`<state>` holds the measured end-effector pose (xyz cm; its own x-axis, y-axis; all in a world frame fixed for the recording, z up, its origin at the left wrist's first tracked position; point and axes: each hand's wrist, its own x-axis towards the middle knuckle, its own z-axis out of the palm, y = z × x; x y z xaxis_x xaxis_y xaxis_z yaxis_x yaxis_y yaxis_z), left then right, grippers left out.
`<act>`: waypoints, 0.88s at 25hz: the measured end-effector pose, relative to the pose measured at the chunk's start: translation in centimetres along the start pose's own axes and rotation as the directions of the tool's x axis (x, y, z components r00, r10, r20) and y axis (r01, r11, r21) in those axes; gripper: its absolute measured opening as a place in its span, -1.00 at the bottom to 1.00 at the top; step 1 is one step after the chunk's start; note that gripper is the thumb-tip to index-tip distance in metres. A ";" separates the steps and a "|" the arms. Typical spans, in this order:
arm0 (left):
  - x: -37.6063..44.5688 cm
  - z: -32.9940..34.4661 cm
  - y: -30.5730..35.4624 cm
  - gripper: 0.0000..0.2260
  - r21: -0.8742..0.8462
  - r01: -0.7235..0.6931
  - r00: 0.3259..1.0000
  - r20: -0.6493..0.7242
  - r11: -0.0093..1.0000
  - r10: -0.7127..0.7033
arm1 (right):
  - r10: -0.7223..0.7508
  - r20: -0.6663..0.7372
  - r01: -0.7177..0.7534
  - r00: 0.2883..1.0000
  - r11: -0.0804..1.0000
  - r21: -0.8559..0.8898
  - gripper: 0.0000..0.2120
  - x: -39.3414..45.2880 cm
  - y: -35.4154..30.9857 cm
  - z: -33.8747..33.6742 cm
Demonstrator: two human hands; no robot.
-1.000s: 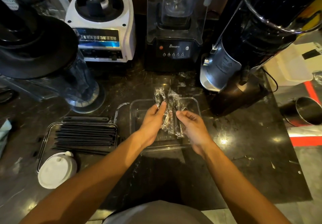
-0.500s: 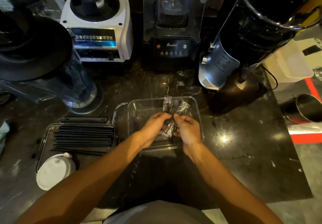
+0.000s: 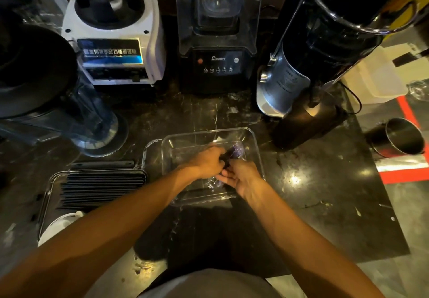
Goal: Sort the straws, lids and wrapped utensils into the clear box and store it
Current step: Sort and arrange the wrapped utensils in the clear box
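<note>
A clear box (image 3: 255, 149) sits on the dark counter in the middle. Inside it, my left hand (image 3: 206, 162) and my right hand (image 3: 241, 177) press together on a bundle of wrapped utensils (image 3: 235, 152) in crinkly clear film; the bundle lies low in the box, partly hidden by my fingers. To the left, a clear tray (image 3: 52, 181) holds several black straws (image 3: 102, 187) laid side by side. A white lid (image 3: 58, 227) rests at that tray's near end, partly hidden by my left forearm.
Along the back stand a white blender base (image 3: 116, 49), a black blender (image 3: 218, 61) and a tall dark grinder (image 3: 308, 89). A blender jug (image 3: 46, 93) lies tilted at the left. A metal cup (image 3: 401, 138) stands at the right, by the counter's edge.
Both hands have moved down into the box with the wrapped utensils, which earlier stuck up past the far rim. The hands have closed together over the bundle.
</note>
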<state>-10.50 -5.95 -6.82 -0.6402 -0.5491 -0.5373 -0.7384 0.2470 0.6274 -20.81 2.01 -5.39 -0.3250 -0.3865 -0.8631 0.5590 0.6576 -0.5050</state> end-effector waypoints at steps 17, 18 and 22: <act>-0.7 -0.2 -1.2 -0.18 0.183 -0.004 1.000 -0.026 0.983 0.008 | 0.039 0.028 -0.029 0.999 0.949 -0.313 -0.74 -1.8 -1.5 -0.8; -0.8 -0.2 -1.0 -0.17 0.186 -0.003 1.000 -0.020 0.983 0.007 | 0.010 0.025 -0.001 1.000 0.943 -0.332 -0.78 -2.0 -1.6 -1.1; -1.4 0.6 -0.2 -0.03 0.305 0.039 0.998 -0.049 0.952 -0.025 | -0.409 0.045 0.323 0.911 0.644 -0.694 -0.87 -3.2 -3.0 -3.5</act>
<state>-9.54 -4.71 -6.56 -0.6104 -0.5937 -0.5243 -0.7921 0.4570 0.4047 -24.11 3.50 -1.12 -0.4906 -0.6506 -0.5797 -0.2744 0.7468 -0.6058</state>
